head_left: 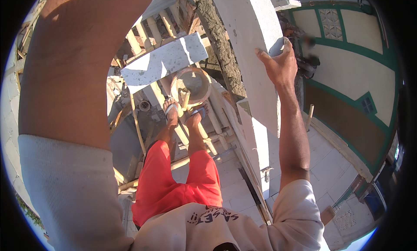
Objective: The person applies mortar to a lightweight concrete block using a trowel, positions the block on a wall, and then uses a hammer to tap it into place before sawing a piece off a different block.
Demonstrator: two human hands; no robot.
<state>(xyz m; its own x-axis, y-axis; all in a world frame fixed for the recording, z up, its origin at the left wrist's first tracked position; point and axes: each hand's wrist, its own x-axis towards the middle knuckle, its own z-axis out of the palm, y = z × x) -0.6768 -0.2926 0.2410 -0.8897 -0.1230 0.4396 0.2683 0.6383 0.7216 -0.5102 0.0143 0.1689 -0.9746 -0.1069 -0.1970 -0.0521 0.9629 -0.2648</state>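
Observation:
My right hand (281,65) is closed over the edge of a long white block (252,27) on my right. Its thumb lies on the block's pale face, and the fingers bend over the far edge. A shaded grey patch shows between thumb and fingers. My left arm (71,73) reaches up across the left side and leaves the view at the top; its hand is out of sight. Beside the white block runs a rough band of grey mortar (219,42). Below, by my feet, a round bucket (205,84) holds grey mortar, with a wooden handle (185,100) sticking out.
I stand in sandals on bamboo poles (213,125) high above a tiled floor (234,186). A white slab (165,62) lies across the poles ahead of my feet. At right, people (309,62) are near a cream wall (347,79) with green trim.

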